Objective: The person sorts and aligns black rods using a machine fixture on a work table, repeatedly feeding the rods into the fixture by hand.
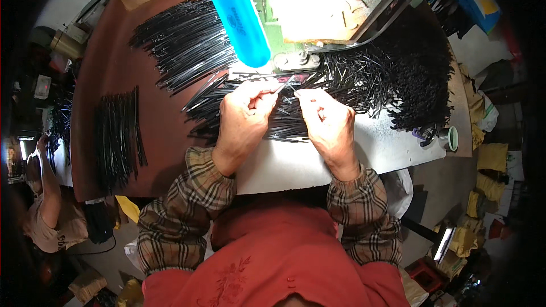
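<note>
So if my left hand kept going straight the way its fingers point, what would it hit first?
Probably the right hand's fingertips: the left hand points up and right along a thin black strip pinched between both. Beyond that lies the green machine base, though depth is unclear.

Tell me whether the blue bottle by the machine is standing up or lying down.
Cannot tell for sure. The blue bottle shows full length, slanting across the picture beside the green machine, but from overhead it may be lying, leaning or mounted.

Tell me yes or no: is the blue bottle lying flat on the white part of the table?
No: the blue bottle stands by the green machine, away from the white tabletop.
</note>
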A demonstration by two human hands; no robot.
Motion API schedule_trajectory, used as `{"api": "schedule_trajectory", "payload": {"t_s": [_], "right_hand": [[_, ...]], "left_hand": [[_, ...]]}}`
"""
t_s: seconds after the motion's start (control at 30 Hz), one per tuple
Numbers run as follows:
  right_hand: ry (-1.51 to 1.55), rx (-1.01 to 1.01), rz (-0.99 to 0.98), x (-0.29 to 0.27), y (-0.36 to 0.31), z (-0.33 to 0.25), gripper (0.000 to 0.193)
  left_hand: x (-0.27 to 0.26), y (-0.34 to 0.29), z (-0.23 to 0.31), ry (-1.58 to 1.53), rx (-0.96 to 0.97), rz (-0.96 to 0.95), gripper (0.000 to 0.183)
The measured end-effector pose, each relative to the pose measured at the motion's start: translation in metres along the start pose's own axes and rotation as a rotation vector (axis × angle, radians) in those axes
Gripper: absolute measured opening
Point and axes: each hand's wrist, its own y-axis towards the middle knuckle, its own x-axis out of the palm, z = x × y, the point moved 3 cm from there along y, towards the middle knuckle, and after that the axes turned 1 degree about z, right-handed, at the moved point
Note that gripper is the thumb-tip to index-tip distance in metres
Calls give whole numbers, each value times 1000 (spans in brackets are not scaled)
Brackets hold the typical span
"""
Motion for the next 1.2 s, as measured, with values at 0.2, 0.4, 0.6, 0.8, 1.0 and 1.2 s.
{"api": "schedule_trajectory", "payload": {"t_s": [0.2, 0.4, 0.6, 0.8, 1.0, 1.2], "right_hand": [[81, 43, 8, 6, 1, 17, 12], [147, 55, 27, 10, 3, 25, 14], [242, 37, 28, 11, 9, 41, 14], [293, 80, 7, 8, 16, 50, 14], [270, 1, 16, 9, 27, 53, 12], [304, -32, 52, 6, 41, 54, 11]], "left_hand": [[0, 5, 2, 78, 38, -41, 21], [6, 12, -6, 38, 208, 31, 18], [7, 17, -3, 106, 344, 110, 13], [9, 27, 2, 128, 261, 12, 14], [9, 36, 5, 127, 265, -52, 15], [7, 52, 4, 151, 271, -99, 18]]}}
